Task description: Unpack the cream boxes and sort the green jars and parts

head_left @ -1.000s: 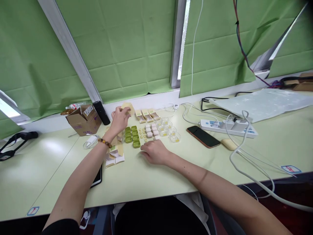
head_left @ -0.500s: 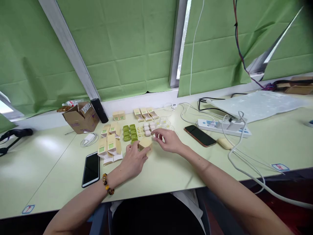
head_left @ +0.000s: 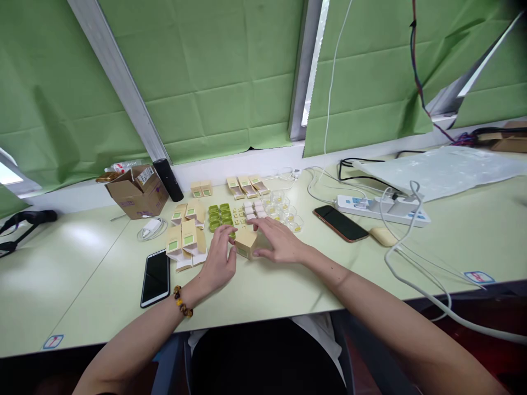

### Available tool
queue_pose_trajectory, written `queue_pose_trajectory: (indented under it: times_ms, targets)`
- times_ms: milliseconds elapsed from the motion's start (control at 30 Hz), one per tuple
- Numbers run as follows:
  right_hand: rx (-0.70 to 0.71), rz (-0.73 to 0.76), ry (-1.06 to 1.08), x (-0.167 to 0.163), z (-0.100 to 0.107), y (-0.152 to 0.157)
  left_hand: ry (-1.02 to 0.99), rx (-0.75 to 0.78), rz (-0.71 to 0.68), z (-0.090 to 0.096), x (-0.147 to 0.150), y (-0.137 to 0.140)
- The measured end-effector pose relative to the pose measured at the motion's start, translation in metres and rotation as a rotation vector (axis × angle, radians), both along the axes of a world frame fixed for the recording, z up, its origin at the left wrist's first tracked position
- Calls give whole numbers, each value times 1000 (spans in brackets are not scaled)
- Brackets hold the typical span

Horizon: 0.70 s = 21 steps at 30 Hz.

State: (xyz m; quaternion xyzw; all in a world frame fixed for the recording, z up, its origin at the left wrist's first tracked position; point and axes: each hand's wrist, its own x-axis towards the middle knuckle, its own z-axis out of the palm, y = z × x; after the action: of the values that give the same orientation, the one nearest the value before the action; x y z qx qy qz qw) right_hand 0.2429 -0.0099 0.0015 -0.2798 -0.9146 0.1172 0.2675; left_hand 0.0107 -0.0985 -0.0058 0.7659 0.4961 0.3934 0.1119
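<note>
A small tan cardboard box with a green label stands on the table between my two hands. My left hand is at its left side, fingers and thumb apart. At the box's right is my right hand, thumb low by its side and fingers stretched out behind it; whether they touch it is hard to tell. Just behind are green square cups, tiny yellowish pieces, pale pink rolls and clear plastic cups. Open tan boxes stand left of my left hand.
More tan boxes stand at the back. A white-framed phone lies at left, another phone at right. A power strip with cables is beyond it. A brown carton and black cylinder stand back left.
My right hand has come from the pale rolls to the box's right side. The left hand has shifted off the box's front to its left. The view has moved slightly.
</note>
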Motion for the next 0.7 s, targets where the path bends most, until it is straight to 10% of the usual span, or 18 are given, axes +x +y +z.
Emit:
queue_pose_trajectory:
  times_ms: [267,700]
  targets:
    - [-104,-16,30,-12,-16,-1,-79,13,12,-2,-1,3]
    - [-766,134,506,-16,-27,10,-349,-263,-27,-5,-2,11]
